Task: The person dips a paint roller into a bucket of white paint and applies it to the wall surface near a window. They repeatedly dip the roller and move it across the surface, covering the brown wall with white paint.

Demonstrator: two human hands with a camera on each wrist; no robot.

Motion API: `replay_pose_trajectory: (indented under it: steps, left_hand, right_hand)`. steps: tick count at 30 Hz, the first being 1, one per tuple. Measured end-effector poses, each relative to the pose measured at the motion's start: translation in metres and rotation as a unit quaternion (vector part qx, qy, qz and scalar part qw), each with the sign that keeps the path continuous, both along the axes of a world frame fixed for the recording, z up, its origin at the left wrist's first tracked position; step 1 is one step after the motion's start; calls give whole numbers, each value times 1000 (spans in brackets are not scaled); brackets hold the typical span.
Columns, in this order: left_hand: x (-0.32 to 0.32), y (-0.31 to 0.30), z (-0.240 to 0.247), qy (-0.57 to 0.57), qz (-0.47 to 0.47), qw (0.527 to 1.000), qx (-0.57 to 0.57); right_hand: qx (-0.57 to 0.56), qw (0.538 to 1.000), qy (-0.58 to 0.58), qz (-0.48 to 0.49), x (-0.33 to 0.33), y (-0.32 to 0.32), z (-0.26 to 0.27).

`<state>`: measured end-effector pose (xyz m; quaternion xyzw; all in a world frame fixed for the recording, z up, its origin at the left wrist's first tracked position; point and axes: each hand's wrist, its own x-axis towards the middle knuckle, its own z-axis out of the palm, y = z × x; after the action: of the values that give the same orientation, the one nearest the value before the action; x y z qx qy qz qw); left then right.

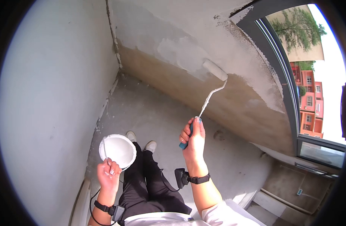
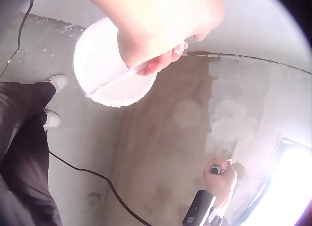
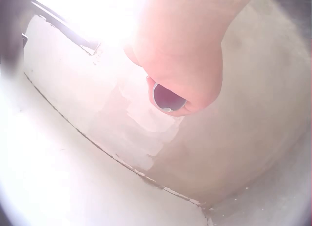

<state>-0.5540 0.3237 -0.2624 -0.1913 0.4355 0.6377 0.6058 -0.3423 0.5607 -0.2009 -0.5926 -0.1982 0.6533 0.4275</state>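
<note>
My right hand (image 1: 194, 140) grips the blue handle (image 1: 183, 145) of a paint roller, its thumb lying along the top. A bent, white-coated wire frame (image 1: 206, 101) leads up to the white roller sleeve (image 1: 215, 69), which lies against the wall at the edge of the painted patch. In the right wrist view, the round handle end (image 3: 169, 98) shows below the fist. Low on the left, my left hand (image 1: 109, 174) holds a white bucket (image 1: 133, 144) by its thin bail (image 2: 111, 82). White smears mark the left fingers. The bucket's inside looks white.
The wall (image 1: 158, 69) carries pale fresh coating above a bare brownish strip. A dark-framed window (image 1: 289, 86) stands at the right. Another white wall (image 1: 56, 94) rises at the left. My shoes (image 1: 150, 146) are on the grey floor; a black cable (image 2: 100, 176) hangs nearby.
</note>
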Motion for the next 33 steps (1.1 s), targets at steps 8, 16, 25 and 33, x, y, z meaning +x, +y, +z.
replay_pose_trajectory:
  steps: [8, 16, 25, 33]
  left_hand:
    - [27, -18, -1, 3, -13, 1000, 10]
    - [40, -38, -2, 5, -1, 1000, -10]
    - [38, -35, -2, 17, 24, 1000, -10]
    - [35, -26, 0, 9, 17, 1000, -3]
  right_hand:
    - [-75, 993, 94, -13, 3, 13, -47]
    - [-31, 994, 109, 9, 23, 11, 11]
    - [52, 999, 13, 8, 45, -9, 65]
    - [-32, 999, 20, 24, 52, 7, -31]
